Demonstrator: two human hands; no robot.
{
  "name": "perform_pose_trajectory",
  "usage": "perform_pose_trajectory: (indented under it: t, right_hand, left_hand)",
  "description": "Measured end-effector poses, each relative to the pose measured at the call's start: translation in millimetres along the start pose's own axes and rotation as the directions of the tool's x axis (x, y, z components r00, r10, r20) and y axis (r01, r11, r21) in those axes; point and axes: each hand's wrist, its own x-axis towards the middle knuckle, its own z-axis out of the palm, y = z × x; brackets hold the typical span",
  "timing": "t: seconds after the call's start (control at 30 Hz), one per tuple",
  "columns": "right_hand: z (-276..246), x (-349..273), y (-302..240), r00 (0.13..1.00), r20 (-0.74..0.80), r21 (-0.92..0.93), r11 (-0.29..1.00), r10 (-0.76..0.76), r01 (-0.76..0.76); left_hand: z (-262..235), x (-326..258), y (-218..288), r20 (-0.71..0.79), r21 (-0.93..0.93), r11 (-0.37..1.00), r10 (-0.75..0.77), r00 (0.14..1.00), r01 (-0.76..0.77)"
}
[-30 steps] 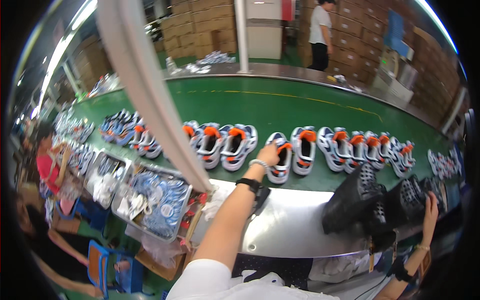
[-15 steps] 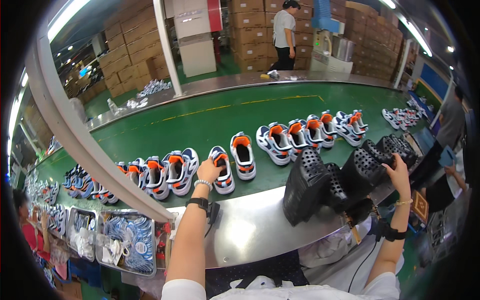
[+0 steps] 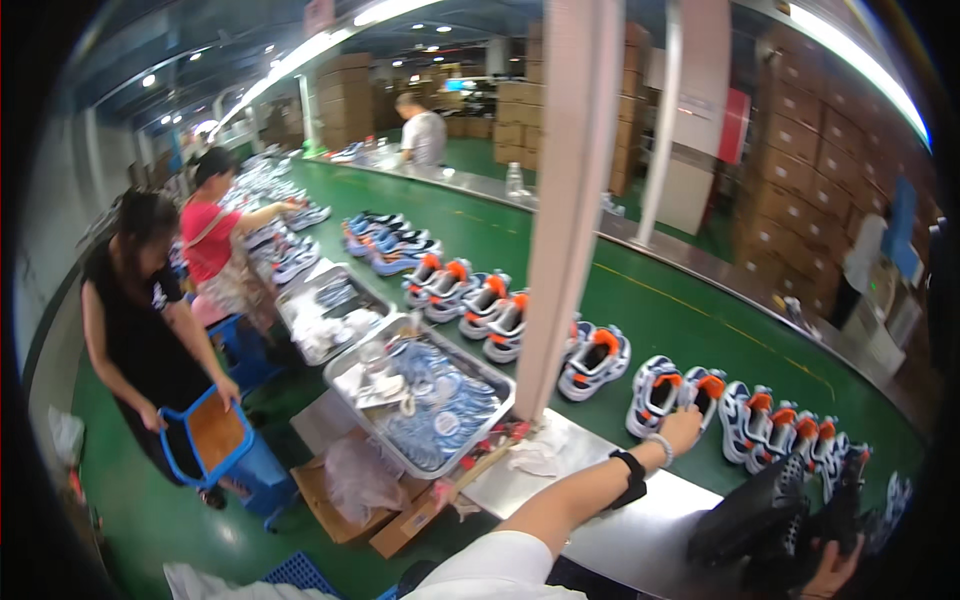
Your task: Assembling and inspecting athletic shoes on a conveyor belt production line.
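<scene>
Shifting left hand [image 3: 683, 428] onto orange-lined sneaker [image 3: 708, 388], off matching sneaker [image 3: 651, 399] just left of it, apparently switching shoes; curling right hand [image 3: 832, 572] against black boot-shaped form [image 3: 838, 514], leaving both grips indiscernible.

White-and-navy sneakers [image 3: 641, 404] with orange linings [image 3: 711, 384], green worktop [image 3: 665, 325]

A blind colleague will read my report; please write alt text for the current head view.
A person's left hand touches an orange-lined sneaker in a row on a green surface; the right hand is at black perforated forms. To the left are a tray of bluish pieces and a co-worker in black holding a blue chair.
</scene>
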Motion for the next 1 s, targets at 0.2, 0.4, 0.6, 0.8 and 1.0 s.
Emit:
perform_pose_trajectory:
  t: [0.2,0.4,0.6,0.8,1.0]
  right_hand:
    - [148,-4,-4,0.911,0.411,0.075,0.996,0.016,-0.052]
    - [241,33,19,0.82,0.55,-0.474,0.868,0.16,0.148]
    - [312,55,45,0.775,0.619,-0.53,0.797,0.129,0.291]
    - [338,40,55,0.784,0.615,-0.545,0.673,-0.084,0.5]
    - [375,28,84,0.757,0.652,-0.616,0.618,0.052,0.488]
  left_hand:
    - [-17,-42,15,-0.123,-0.197,0.978,0.043,0.992,-0.067]
    - [-18,-80,-5,-0.068,-0.561,0.825,-0.135,0.989,0.074]
    - [-26,-80,-5,-0.032,-0.576,0.812,-0.138,0.99,0.094]
    - [-24,-77,-13,-0.104,-0.572,0.818,-0.145,0.984,0.06]
    - [-31,-83,-17,-0.045,-0.607,0.786,-0.176,0.983,0.113]
